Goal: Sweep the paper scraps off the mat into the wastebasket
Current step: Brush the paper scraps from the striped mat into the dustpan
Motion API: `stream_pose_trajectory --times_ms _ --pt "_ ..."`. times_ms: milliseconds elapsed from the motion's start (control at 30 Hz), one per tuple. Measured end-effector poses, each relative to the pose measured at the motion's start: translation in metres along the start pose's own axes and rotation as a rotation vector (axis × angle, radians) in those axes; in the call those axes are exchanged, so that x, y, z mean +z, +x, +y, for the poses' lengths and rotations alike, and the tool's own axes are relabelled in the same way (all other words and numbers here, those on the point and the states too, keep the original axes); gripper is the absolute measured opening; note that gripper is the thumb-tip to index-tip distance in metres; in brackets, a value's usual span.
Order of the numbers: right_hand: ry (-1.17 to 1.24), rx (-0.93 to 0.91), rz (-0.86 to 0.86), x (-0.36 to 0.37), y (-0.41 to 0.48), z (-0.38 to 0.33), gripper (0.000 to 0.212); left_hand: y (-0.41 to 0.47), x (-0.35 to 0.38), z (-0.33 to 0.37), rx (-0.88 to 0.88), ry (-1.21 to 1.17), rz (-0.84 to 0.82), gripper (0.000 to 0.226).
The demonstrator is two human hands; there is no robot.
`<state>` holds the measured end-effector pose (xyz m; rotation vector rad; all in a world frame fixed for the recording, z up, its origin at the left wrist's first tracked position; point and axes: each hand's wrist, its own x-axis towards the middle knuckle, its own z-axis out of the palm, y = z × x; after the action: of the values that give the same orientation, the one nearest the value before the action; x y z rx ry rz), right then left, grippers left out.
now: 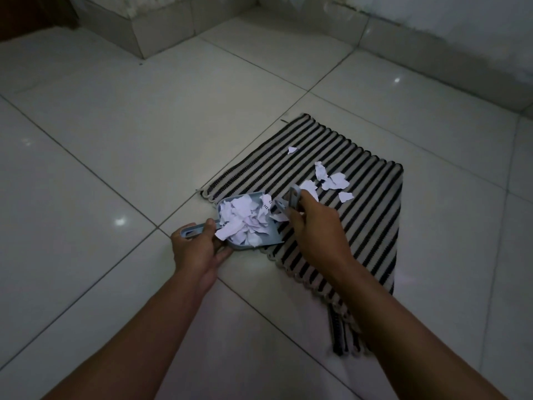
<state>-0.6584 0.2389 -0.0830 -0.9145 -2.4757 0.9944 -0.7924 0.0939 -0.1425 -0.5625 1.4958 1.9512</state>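
Mat [354, 226]: alternating black & beige/off-white stripes, w/ beige looped edging along the border. Paper scraps [334, 180]: white w/ a faint lilac tint, 1 scrap in the dustpan showing dark printed marks; dustpan [230, 246] & brush [294, 197]: both pale blue-grey plastic. Floor [129, 125]: glossy white-grey tiles w/ thin dark grout lines & small bright light reflections; wall [432, 13]: whitish w/ grey blotchy patches near the base.

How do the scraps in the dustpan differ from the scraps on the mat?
The scraps in the dustpan are piled together; the scraps on the mat lie scattered. The dustpan pile is larger; only a few pieces remain on the mat. Both are torn white paper.
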Motion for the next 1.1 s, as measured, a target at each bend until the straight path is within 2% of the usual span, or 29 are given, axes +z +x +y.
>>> stream_pose_trajectory --times_ms 67,233,400,467,567,667,733,833,933,1033,1100 --pt "0.034 0.007 -0.023 -0.002 -0.003 0.000 0.019 -0.003 0.002 0.000 -0.007 -0.004 -0.007 0.038" --pt "0.080 0.053 0.096 -0.010 -0.005 0.001 0.018 -0.006 0.006 0.001 -0.006 0.011 -0.018 0.035" --pt "0.096 -0.001 -0.086 0.002 -0.020 -0.007 0.017 -0.006 0.004 -0.003 -0.005 0.020 -0.004 0.045" --pt "0.173 0.033 -0.041 -0.001 -0.024 -0.008 0.019 -0.008 0.002 -0.005 0.000 0.018 0.000 0.043" --pt "0.116 0.078 0.116 -0.010 -0.026 -0.002 0.024 -0.013 0.000 -0.005 -0.001 0.014 -0.002 0.033" --pt "0.145 0.078 0.024 -0.004 -0.034 -0.003 0.016 -0.017 -0.001 -0.006 -0.008 0.011 0.007 0.032" --pt "0.122 0.015 -0.037 0.005 -0.042 -0.008 0.013 -0.018 -0.002 -0.008 -0.008 0.010 0.014 0.037" --pt "0.094 -0.041 -0.003 0.006 -0.046 -0.014 0.019 -0.019 -0.004 -0.010 -0.003 0.025 0.020 0.043" --pt "0.195 0.054 0.055 -0.008 -0.039 -0.011 0.024 -0.019 -0.007 -0.011 0.002 0.021 0.025 0.041" --pt "0.120 0.115 0.143 -0.015 -0.029 -0.004 0.023 -0.020 -0.008 -0.011 0.006 0.002 0.041 0.032" --pt "0.113 0.112 0.099 -0.008 -0.030 -0.006 0.019 -0.021 -0.008 -0.011 0.005 -0.009 0.042 0.031"
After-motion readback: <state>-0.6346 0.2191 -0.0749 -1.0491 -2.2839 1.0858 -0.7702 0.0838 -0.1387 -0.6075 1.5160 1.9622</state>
